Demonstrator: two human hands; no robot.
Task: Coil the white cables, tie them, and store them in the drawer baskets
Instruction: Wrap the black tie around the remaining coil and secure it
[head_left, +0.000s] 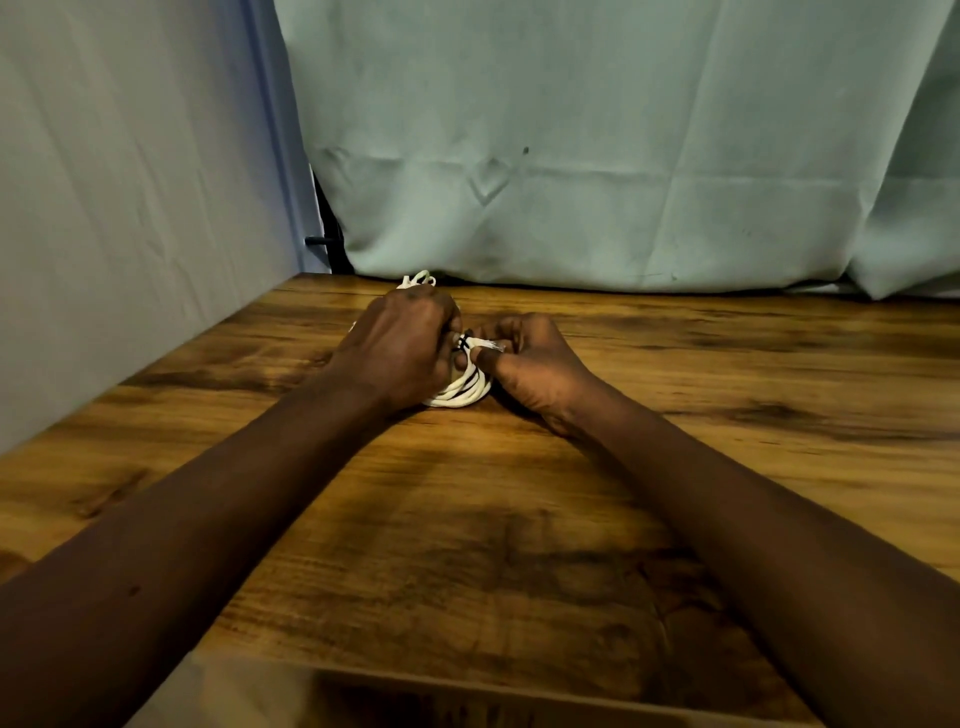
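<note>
Both forearms stretched forward over table (467, 519); left hand (400, 353) grips white cable coil (462, 392), right hand (524, 358) pinches white end (487, 344).

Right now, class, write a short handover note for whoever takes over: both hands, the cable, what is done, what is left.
Left hand grips the coiled white cable on the table. Right hand pinches its white end beside the black tie. Done: coiling. To do: finish the tie, then store the coil; no drawer baskets in view.

Head view, downward, close over table (727, 364)
</note>
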